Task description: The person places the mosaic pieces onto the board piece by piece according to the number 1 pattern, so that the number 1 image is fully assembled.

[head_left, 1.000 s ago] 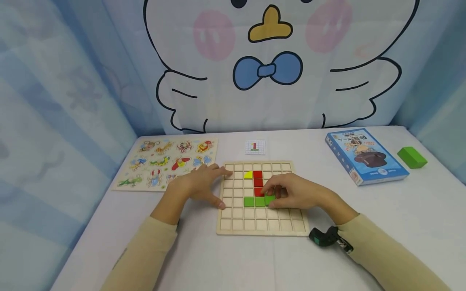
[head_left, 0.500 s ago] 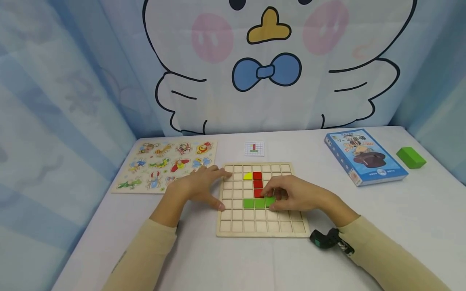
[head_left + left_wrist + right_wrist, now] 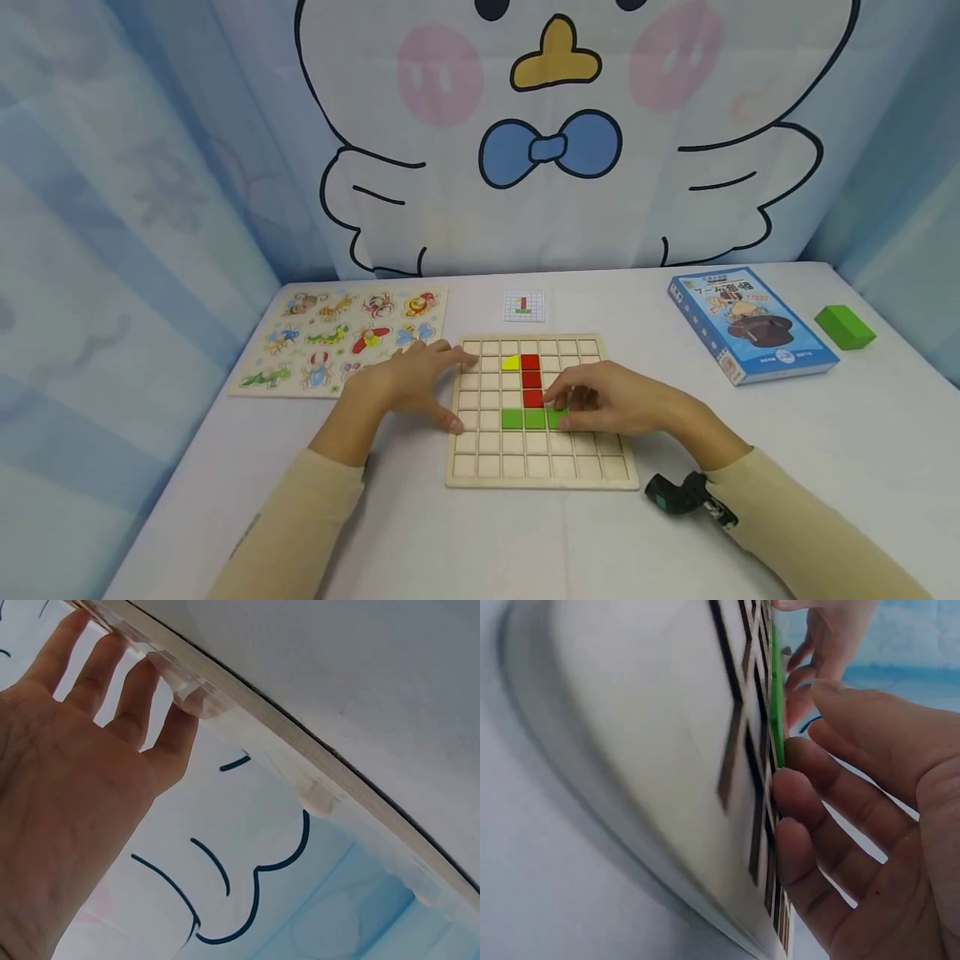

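A wooden grid board (image 3: 472, 462) lies on the table. On it stand a column of red square tiles (image 3: 531, 380), a yellow tile (image 3: 511, 362) with a curved side left of the top red one, and a row of green square tiles (image 3: 522, 419) below. My left hand (image 3: 408, 379) steadies the board's left edge, thumb and forefinger spread along it. The right hand (image 3: 611, 398) hovers at the rightmost green tile, partly covering it. In the right wrist view the loosely bent fingers (image 3: 799, 855) are close to the board, and the thumb stands apart from the green tiles (image 3: 776, 705).
A small printed pattern card (image 3: 524, 307) lies behind the board. To the left is an insect picture board (image 3: 330, 333), partly behind the left hand. A blue box (image 3: 753, 323) and a green block (image 3: 845, 327) sit at the right, before a cartoon curtain (image 3: 551, 225).
My right hand has shifted slightly to the right, showing more of the lowest red tile. The left hand has stayed at the board's edge, and the tiles stand as before.
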Motion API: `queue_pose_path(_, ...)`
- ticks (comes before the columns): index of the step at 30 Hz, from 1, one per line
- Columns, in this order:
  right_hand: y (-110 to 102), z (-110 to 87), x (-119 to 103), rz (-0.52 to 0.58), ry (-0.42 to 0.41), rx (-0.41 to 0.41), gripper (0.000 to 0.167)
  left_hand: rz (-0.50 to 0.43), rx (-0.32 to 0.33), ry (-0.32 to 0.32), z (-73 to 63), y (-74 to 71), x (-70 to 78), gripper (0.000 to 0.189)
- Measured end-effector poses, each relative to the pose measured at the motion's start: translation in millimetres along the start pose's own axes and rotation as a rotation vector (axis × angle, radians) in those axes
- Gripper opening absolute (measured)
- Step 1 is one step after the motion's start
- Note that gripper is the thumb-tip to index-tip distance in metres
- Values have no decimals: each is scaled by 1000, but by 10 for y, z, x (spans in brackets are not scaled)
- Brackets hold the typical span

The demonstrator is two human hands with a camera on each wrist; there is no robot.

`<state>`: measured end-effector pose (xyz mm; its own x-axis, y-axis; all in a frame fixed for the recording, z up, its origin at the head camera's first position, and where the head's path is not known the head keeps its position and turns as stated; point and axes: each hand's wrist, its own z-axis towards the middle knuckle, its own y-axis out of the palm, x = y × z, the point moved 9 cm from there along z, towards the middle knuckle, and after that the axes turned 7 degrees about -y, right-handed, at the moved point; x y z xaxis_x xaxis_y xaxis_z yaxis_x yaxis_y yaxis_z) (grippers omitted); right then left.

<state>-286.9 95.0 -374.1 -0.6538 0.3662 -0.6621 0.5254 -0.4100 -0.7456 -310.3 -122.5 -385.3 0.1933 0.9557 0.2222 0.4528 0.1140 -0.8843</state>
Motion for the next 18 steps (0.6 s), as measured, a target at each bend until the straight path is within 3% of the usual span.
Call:
queue_pose_path(7,-75,-109,-24,-32,28,8,22,43,-9,11,72,7,73,97)
queue_pose_path(10,-124,-137,-42,-85,28,30,21,18,-18,2,64,7,47,95)
queue_pose_path(14,-214,-159,-76,-170,7,92,21,-53,4,-17,-40,-100,-4,90)
queue_pose_path(18,-225,-129,-82,-221,5,112,26,-70,30,-92,-224,-234,-109,88)
